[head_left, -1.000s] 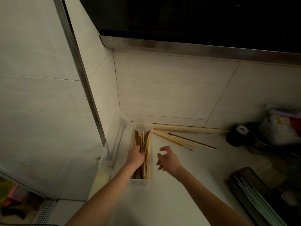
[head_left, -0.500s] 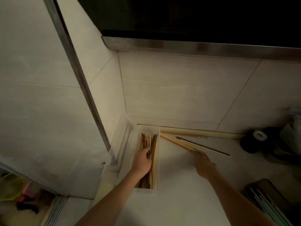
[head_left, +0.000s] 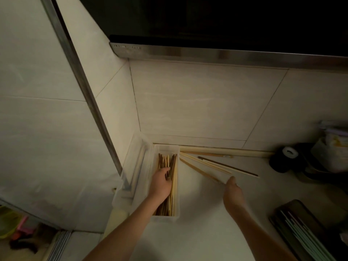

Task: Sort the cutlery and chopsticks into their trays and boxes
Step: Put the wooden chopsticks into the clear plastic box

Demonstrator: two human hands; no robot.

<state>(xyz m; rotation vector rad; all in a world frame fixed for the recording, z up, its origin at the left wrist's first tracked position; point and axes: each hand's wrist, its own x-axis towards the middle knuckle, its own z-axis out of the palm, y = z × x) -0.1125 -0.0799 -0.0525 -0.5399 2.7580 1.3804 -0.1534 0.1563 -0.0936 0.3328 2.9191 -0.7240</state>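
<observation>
Left hand (head_left: pixel 161 182) in chopstick box (head_left: pixel 176 219), right hand (head_left: pixel 233 193) on loose chopsticks (head_left: pixel 199 170).
</observation>
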